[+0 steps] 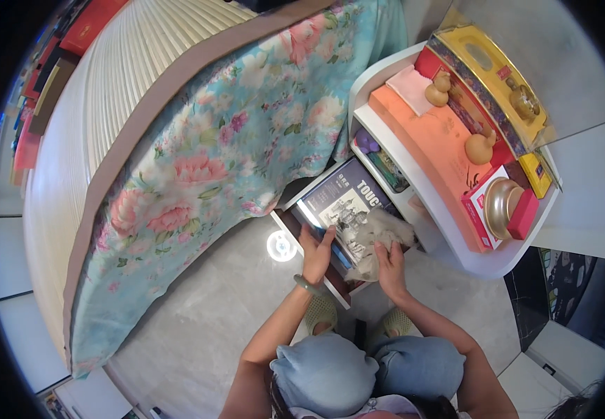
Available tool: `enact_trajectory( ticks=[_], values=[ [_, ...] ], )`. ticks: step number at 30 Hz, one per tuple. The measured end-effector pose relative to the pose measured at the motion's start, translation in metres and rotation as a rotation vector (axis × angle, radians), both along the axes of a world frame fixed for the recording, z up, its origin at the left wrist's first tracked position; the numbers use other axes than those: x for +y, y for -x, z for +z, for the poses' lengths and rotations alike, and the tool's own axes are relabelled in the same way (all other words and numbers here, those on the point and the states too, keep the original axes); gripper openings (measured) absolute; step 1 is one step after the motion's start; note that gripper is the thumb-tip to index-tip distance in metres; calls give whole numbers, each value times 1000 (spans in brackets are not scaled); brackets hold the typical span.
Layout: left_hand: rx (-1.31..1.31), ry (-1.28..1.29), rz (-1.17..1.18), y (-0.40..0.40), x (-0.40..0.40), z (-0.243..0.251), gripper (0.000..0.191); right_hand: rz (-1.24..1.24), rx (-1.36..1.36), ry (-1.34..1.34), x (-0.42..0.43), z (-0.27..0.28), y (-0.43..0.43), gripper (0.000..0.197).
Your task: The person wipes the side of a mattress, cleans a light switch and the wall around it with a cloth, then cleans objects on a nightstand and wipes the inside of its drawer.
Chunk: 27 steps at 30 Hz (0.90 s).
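A drawer [340, 299] stands pulled out in front of my knees. Inside lies a flat dark box or book [328, 191] with a black-and-white castle-like drawing and writing on its cover. My right hand [391, 269] grips a crumpled beige, partly see-through bag or cloth bundle [378, 235] over the cover's near right part. My left hand [317, 254], with a bangle on its wrist, reaches over the drawer's left side. Its thumb and fingers are apart beside the box's blue edge [340, 256]; whether they grip that edge is unclear.
The white bedside cabinet [438, 230] holds gourds [479, 148], an orange box [428, 136], a yellow display box [512, 78] and a gold-coloured round object [502, 207]. An upper compartment contains a purple item [367, 141]. The bed's floral cover [219, 178] hangs at the left.
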State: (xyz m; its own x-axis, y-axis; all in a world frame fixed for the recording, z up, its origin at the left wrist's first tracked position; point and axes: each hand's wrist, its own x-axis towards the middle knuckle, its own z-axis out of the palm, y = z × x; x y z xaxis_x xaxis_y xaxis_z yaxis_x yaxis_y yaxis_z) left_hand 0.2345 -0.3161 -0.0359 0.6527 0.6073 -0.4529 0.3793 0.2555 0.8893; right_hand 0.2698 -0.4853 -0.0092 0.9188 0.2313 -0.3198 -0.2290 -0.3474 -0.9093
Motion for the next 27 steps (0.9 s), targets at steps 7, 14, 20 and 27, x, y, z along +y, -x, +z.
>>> enact_trajectory(
  ticks=[7,14,20,27],
  values=[
    [52,597,144,-26,-16,-18,67,21,-8,160,-24,-46,2,38],
    [78,787,114,-27,-5,-40,72,-28,224,-186,-40,-70,0,43],
    [-25,752,34,-25,-8,-13,54,100,299,-314,-46,-25,-15,49],
    [54,510,49,-24,-15,4,52,107,281,-283,-50,-3,-23,52]
  ],
)
